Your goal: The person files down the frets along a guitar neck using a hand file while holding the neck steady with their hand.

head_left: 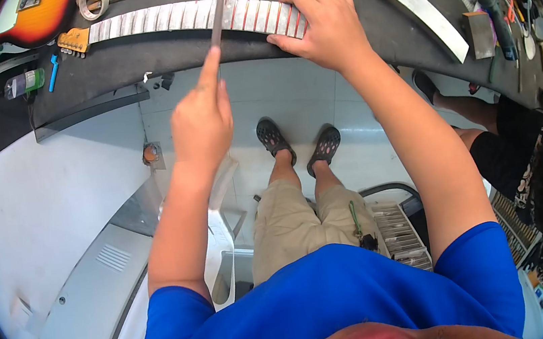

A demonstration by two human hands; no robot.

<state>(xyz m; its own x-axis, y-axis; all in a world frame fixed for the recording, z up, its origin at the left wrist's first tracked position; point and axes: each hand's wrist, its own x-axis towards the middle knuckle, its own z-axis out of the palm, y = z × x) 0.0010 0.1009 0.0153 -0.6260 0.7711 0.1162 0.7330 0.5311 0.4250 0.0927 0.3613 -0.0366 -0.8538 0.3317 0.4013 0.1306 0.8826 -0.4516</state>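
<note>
A guitar neck lies across the dark bench, its wooden headstock pointing left. Whitish covering fills the spaces between its frets, and red lines show near the right end. My left hand is closed round a long, narrow metal file, index finger stretched along it. The file crosses over the neck near its middle; whether it touches a fret I cannot tell. At the neck's right end, my right hand grips it, thumb on the near edge and fingers over the far edge.
Behind the neck lie a sunburst guitar body and a tape roll. A bottle and blue tool sit left. A curved white strip and many tools lie right. Another person is at the right.
</note>
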